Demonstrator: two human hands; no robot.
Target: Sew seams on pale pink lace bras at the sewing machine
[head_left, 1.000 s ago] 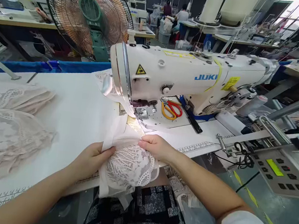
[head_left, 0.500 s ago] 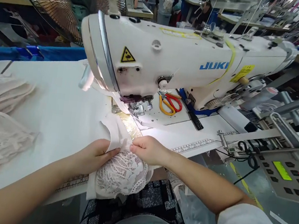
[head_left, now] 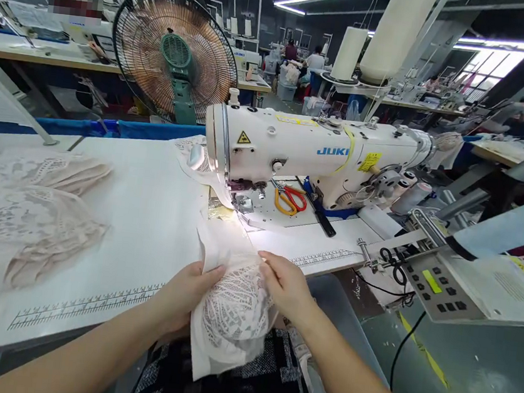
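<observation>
Lace piece (head_left: 234,310), white and openwork, hangs over the near edge of the surface (head_left: 147,208) onto the person's lap, with its plain white fabric edge running up toward the needle of the sewing machine (head_left: 304,154). The left hand (head_left: 187,292) is closed on the left side of the lace piece, thumb on top and fingers curled under the cloth. The right hand (head_left: 283,284) pinches its upper right edge, fingers bent and pressed together on the fabric. Both hands sit just at the surface's front edge, near each other with the lace between them.

The surface is a broad white sheet with a printed ruler scale (head_left: 88,306) along its front. To the far left on it lies a pile of pale lace garments (head_left: 28,214), well apart from the hands. Under the machine's arm rest scissors (head_left: 290,198) with orange and red handles, and a bright lamp lights the cloth by the presser foot. To the right, beside the surface, a grey control panel (head_left: 436,286) with a green display stands on a bracket.

Behind the surface a standing fan (head_left: 176,54) faces forward. Two large cones of white thread (head_left: 394,32) rise beyond the machine. The room is a long workshop with strip lights overhead, more sewing stations, and other people seated far at the back.
</observation>
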